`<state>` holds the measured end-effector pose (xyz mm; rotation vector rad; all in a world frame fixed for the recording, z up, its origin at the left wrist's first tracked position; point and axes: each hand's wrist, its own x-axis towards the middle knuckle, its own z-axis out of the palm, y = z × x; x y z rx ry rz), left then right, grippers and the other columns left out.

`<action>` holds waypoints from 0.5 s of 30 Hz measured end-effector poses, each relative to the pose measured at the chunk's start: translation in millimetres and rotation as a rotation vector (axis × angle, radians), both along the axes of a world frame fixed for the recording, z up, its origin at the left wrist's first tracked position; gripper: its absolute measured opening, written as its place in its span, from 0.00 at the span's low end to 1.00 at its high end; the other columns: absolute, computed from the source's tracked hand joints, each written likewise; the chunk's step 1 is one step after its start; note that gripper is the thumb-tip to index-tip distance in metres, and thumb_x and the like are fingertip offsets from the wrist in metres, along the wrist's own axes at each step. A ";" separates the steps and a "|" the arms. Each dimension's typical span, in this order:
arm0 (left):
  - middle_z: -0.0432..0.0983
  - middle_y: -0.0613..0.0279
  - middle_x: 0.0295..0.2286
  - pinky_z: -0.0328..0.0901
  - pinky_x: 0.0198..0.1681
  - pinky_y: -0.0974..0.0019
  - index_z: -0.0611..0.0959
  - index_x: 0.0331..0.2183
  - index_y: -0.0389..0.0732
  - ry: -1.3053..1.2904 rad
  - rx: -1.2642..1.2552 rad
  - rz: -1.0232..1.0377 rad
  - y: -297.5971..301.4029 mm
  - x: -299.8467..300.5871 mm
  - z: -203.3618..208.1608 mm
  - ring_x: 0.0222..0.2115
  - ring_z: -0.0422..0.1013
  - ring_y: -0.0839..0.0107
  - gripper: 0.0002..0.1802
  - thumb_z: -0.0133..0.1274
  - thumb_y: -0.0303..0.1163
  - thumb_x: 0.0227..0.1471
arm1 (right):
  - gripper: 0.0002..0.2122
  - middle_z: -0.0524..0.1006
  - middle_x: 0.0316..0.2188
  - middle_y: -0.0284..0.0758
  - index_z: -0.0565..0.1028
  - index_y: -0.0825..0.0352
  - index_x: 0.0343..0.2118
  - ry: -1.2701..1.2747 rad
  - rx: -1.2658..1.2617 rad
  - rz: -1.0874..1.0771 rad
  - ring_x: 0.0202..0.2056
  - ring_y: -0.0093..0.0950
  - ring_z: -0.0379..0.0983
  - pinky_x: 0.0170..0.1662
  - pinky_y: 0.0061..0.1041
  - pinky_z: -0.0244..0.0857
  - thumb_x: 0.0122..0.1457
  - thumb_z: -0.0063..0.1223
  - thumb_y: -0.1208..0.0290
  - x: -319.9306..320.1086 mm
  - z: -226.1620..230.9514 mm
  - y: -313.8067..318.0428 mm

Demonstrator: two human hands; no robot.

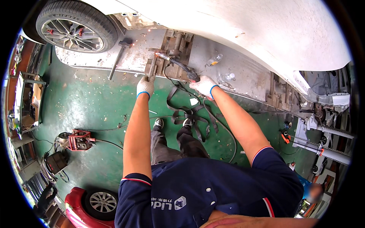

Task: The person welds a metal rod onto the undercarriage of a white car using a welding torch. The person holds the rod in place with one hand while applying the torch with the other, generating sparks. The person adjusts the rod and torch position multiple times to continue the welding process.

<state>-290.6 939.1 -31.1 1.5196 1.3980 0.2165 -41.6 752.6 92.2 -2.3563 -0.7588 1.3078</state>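
My left hand (pixel 145 87), in a white knit glove with a blue cuff, is closed round the handle of a hammer (pixel 152 68). Its narrow head points away from me, over a rusty metal fixture (pixel 178 45). My right hand (pixel 204 86), gloved alike, grips the black handle of a welding torch (pixel 181 65). The torch's metal nozzle reaches left, close beside the hammer head; whether they touch I cannot tell. From the torch a dark cable runs down toward the floor.
A white car body (pixel 243 22) hangs over the grey platform (pixel 87 60), with a wheel (pixel 76 30) at left. A sledgehammer (pixel 118 60) and plastic bottles (pixel 215 59) lie on the platform. Black straps (pixel 188 112) tangle by my feet. A red machine (pixel 80 140) stands left.
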 end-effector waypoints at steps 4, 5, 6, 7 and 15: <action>0.84 0.42 0.40 0.71 0.50 0.53 0.85 0.47 0.37 -0.009 -0.002 0.005 -1.5 -1.0 2.5 0.43 0.80 0.48 0.27 0.57 0.52 0.62 | 0.20 0.78 0.23 0.36 0.80 0.71 0.37 0.028 -0.007 0.006 0.22 0.28 0.73 0.27 0.34 0.68 0.53 0.67 0.57 -7.6 19.6 4.4; 0.84 0.41 0.40 0.71 0.50 0.53 0.85 0.47 0.36 -0.007 -0.002 0.010 -1.4 -2.4 1.9 0.43 0.80 0.48 0.27 0.57 0.51 0.62 | 0.19 0.78 0.23 0.36 0.80 0.71 0.37 0.037 -0.012 0.007 0.22 0.28 0.73 0.27 0.34 0.68 0.53 0.67 0.57 -10.6 25.7 6.1; 0.84 0.41 0.40 0.71 0.50 0.53 0.85 0.48 0.36 -0.005 -0.003 0.016 -1.3 -3.9 1.3 0.43 0.80 0.48 0.27 0.57 0.51 0.62 | 0.19 0.78 0.22 0.36 0.81 0.71 0.36 0.038 -0.008 0.011 0.22 0.27 0.73 0.27 0.34 0.68 0.53 0.66 0.57 -11.2 24.2 7.0; 0.84 0.41 0.40 0.71 0.50 0.53 0.85 0.48 0.36 -0.006 0.001 0.013 -1.2 -2.6 0.7 0.43 0.80 0.48 0.27 0.57 0.51 0.62 | 0.18 0.78 0.22 0.36 0.81 0.70 0.35 0.036 -0.004 0.008 0.22 0.27 0.73 0.27 0.34 0.68 0.53 0.66 0.57 -9.9 22.4 6.0; 0.81 0.35 0.39 0.69 0.48 0.47 0.83 0.39 0.32 0.117 0.225 -0.160 -1.6 -0.6 21.0 0.43 0.77 0.39 0.26 0.54 0.50 0.62 | 0.15 0.78 0.20 0.36 0.81 0.70 0.29 0.101 -0.023 0.049 0.20 0.27 0.73 0.23 0.34 0.68 0.54 0.65 0.60 0.9 16.8 8.9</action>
